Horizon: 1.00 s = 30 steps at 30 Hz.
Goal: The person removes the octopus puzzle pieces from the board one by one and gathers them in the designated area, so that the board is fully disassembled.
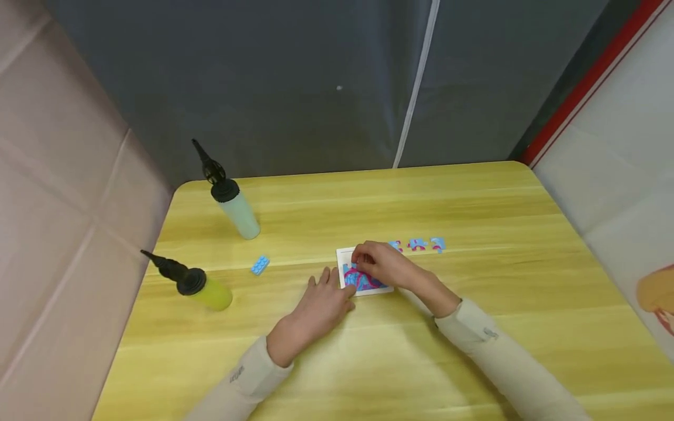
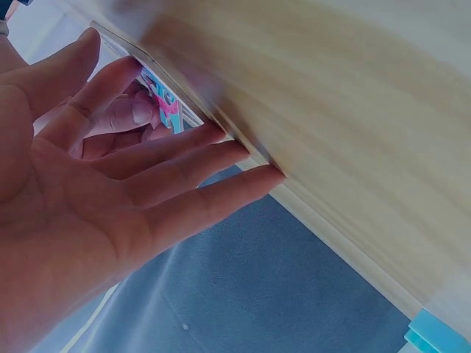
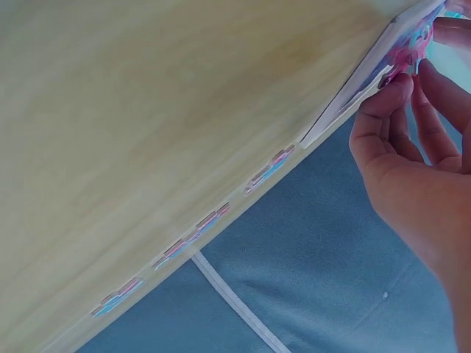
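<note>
A small jigsaw puzzle with a white frame (image 1: 344,255) lies on the table, its lower part filled with blue and pink pieces. My left hand (image 1: 322,307) is at the frame's left side, fingers spread; in the left wrist view the fingertips (image 2: 274,175) are down at the table and the frame's edge. Over the puzzle, my right hand (image 1: 388,264) has thumb and fingers brought together, pinching a puzzle piece (image 3: 415,66) mostly hidden by the fingers. Three loose pieces (image 1: 418,244) lie in a row right of the frame.
A light blue toy brick (image 1: 260,265) lies left of the puzzle. Farther left stand two cylinders with black pointed nozzles, one pale green (image 1: 240,216) and one yellow (image 1: 213,295). A grey curtain (image 1: 295,88) hangs behind the wooden table (image 1: 500,234).
</note>
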{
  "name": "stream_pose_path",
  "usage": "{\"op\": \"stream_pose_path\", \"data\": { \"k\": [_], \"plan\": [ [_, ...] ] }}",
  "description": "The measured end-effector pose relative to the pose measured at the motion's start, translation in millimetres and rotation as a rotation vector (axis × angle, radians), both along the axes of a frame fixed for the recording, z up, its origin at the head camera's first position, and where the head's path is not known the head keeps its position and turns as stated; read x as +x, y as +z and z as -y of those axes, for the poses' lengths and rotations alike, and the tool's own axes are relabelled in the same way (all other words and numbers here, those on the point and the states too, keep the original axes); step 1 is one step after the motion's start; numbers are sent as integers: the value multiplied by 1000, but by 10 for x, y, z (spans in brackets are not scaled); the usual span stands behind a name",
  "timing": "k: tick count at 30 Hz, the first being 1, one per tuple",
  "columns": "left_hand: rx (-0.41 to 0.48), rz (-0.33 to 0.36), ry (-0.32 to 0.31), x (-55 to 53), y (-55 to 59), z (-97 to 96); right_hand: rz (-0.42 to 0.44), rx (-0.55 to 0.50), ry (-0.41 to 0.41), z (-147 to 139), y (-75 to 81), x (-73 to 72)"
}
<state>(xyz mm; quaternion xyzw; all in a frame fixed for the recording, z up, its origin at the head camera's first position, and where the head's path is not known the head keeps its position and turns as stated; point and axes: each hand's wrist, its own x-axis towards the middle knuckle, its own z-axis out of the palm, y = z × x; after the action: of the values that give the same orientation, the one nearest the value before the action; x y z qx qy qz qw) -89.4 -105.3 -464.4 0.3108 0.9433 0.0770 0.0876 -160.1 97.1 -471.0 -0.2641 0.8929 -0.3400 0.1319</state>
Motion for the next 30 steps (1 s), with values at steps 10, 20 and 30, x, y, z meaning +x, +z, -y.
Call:
{"op": "stream_pose_path", "data": {
  "k": [10, 20, 30],
  "plan": [
    [31, -28, -14, 26, -29, 17, 2, -7, 8, 11, -23, 31],
    [55, -9, -6, 18, -34, 43, -15, -4, 9, 52, -7, 26],
    [62, -32, -21, 14, -50, 47, -2, 1, 20, 34, 0, 39]
  ]
}}
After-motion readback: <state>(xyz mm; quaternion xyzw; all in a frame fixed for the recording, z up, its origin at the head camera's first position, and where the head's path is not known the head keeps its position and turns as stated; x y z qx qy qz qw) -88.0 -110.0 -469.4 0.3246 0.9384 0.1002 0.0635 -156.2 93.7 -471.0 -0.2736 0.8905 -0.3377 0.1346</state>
